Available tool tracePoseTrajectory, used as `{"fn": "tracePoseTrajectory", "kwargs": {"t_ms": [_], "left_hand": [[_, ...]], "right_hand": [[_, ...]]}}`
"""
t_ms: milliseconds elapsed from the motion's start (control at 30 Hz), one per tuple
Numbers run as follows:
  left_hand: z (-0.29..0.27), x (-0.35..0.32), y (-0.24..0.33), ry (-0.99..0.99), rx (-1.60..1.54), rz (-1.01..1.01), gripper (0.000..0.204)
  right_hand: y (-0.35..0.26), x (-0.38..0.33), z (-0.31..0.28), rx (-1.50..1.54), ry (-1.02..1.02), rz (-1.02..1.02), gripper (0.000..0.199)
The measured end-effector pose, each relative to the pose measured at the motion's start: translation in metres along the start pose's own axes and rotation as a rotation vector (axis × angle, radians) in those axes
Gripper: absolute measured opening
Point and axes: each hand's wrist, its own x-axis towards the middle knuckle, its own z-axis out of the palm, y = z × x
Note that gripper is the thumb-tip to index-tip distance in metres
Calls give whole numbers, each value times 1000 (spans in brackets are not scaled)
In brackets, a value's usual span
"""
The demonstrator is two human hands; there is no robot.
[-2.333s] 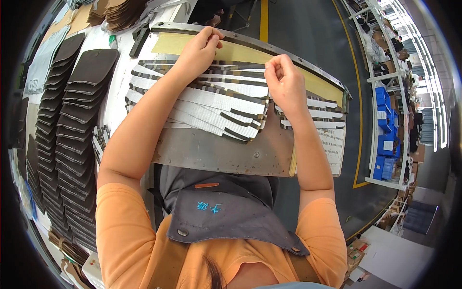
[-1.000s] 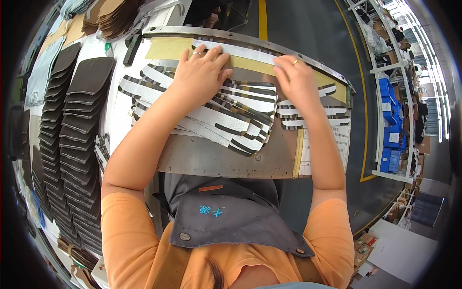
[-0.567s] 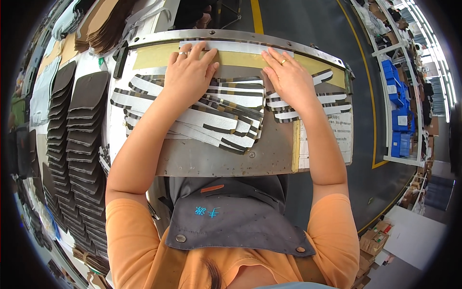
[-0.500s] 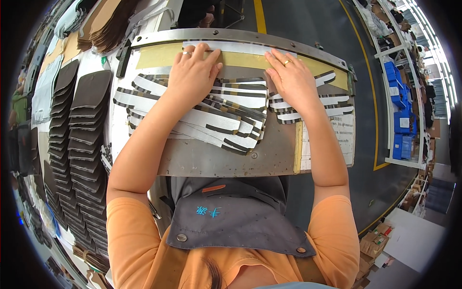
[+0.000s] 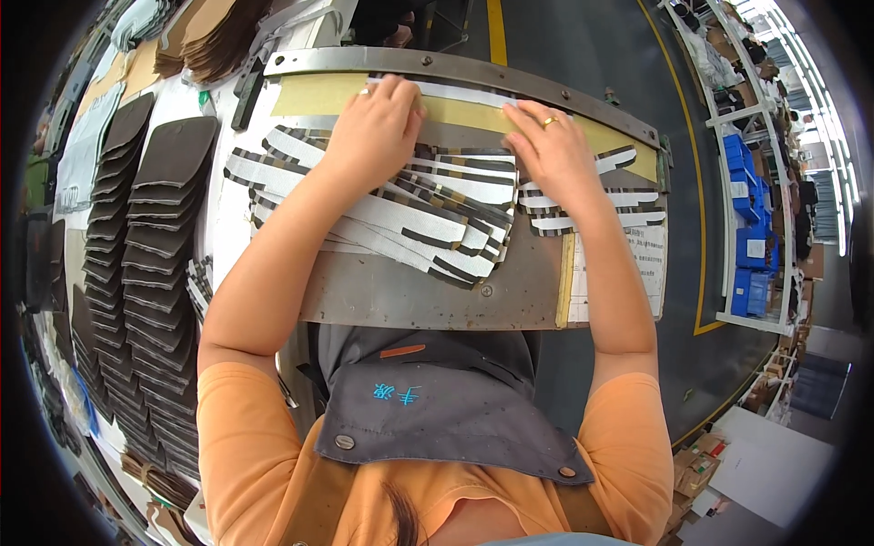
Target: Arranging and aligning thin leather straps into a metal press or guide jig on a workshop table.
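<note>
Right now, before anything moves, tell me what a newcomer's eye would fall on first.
Likely first, the heap of dark-edged strips spread over the metal plate. Beyond it, the left hand and right hand are at a single white strip lying along the metal bar. Left of the plate, long overlapping rows of dark pieces also stand out.

- Illumination: bright and mostly even across the metal plate (image 5: 410,298), which shows a soft sheen.
- Glare: strip lights (image 5: 836,214) at upper right are overexposed.
- Distortion: the shelving rack (image 5: 734,123) bends toward the rim; corners are black.
- Focus: left hand (image 5: 371,136) slightly blurred at the fingertips.
</note>
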Motion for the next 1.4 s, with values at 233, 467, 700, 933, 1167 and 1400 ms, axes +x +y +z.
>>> {"fn": "tracePoseTrajectory", "kwargs": {"t_ms": [233,467,700,933,1167,1400], "left_hand": [[11,7,-18,163,-64,32,12],[16,7,-19,175,-86,32,13],[-6,7,3,76,-280,41,14],[-47,-44,44,-412,-46,206,18],[-40,-83,32,-260,54,242,41],[-46,-86,27,-284,32,226,42]], "right_hand": [[64,-70,-47,197,-111,241,30],[32,-138,-61,181,-25,339,23],[-7,-87,-65,352,87,318,21],[-46,9,-23,598,-220,374,15],[-62,21,-21,519,136,183,9],[-54,27,-4,560,103,266,10]]}}
